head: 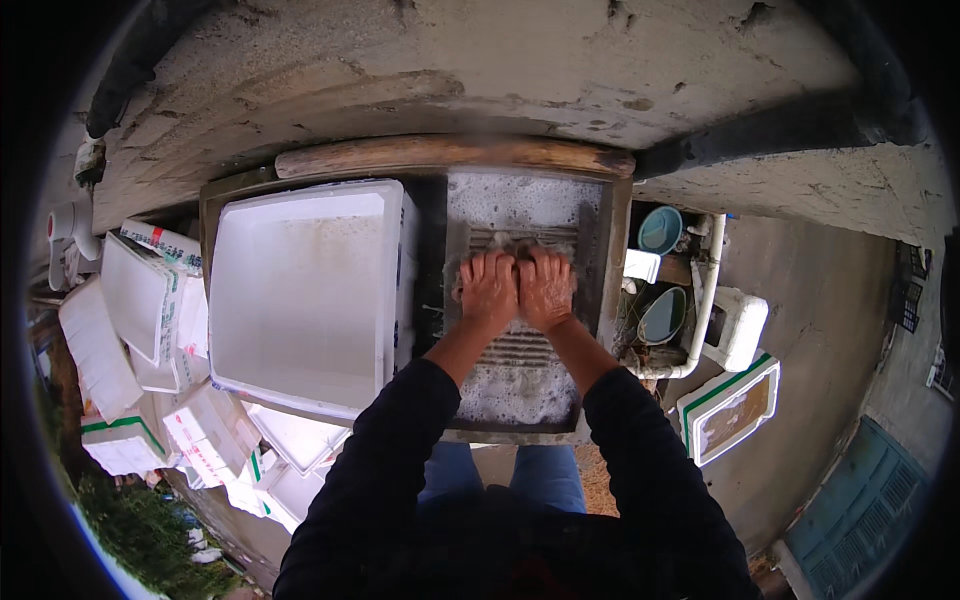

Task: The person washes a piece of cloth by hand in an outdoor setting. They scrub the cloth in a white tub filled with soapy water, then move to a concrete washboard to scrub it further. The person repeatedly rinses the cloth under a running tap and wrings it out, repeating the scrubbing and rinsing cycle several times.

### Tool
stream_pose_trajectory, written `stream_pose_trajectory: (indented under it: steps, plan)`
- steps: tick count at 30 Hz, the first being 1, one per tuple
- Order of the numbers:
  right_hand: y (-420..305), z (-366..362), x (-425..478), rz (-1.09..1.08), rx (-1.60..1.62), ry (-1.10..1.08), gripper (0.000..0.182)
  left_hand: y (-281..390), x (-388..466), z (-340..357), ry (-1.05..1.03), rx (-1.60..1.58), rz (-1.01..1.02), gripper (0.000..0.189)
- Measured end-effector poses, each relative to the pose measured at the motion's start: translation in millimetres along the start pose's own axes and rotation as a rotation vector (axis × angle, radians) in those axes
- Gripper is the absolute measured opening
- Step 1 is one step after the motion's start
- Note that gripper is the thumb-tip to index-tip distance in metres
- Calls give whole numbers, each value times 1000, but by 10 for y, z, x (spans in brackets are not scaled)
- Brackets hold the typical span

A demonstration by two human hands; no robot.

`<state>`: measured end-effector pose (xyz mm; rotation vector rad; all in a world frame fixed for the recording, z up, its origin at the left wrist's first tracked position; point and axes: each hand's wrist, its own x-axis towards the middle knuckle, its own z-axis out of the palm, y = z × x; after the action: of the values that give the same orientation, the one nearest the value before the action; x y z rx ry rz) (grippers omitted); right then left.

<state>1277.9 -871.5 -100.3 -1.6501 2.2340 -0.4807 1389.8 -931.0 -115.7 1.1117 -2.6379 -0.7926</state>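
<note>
My left hand and my right hand lie side by side over the ribbed washboard of a sink. Their fingers are curled and the thumbs are close together. A small, wet, greyish mass shows just past the fingertips; it may be cloth, but most of it is hidden under my hands. White suds cover the water at the board's far end, and more foam lies at the near end. Both hands are wet.
A large white foam box fills the sink's left side. More foam boxes are piled beyond it. A wooden log borders the far edge, against a wall. At right are a teal basin, a white pipe and another foam box.
</note>
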Motion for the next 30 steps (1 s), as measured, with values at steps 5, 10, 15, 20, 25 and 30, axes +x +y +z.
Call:
stream_pose_trajectory:
  steps: [5,10,15,20,25,30]
  plan:
    - [153,194,-7,-143,205,329,26,-26,78,10,150,117,86,22]
    - [-449,453,-1540,-45,79,194,17,165,-1406,-38,146,-59,163,19]
    - [101,248,-47,-62,7,150,30,28,72,-105,127,107,91,26]
    - [6,85,-103,-38,47,270,37,-44,14,-58,106,-4,39,26]
    - [-443,324,-1241,-17,206,173,23,119,-1359,-26,89,-43,153,22]
    - [59,80,299,-54,-116,359,25,24,231,-200,210,240,63,28]
